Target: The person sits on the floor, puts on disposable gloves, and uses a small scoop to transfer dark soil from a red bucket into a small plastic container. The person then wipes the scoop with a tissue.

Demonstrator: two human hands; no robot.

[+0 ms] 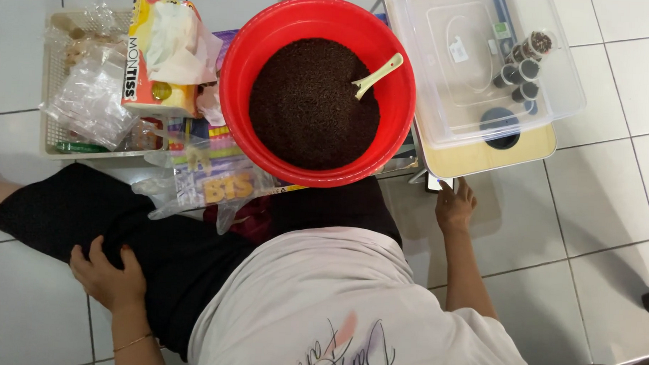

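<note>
I sit on a tiled floor, looking down. My left hand (108, 272) rests flat on my thigh in black trousers, holding nothing. My right hand (454, 206) reaches forward, its fingertips on a small phone-like device (438, 183) at the near edge of a low wooden table (484, 153). In front of me stands a red basin (250, 50) full of dark brown granules, with a pale plastic spoon (378, 75) stuck into them.
A clear lidded plastic box (558, 83) with several small dark-capped vials sits on the wooden table. At left a cream basket (50, 115) holds plastic bags and a tissue box (156, 54). Colourful packets in a clear bag (209, 182) lie near my knee.
</note>
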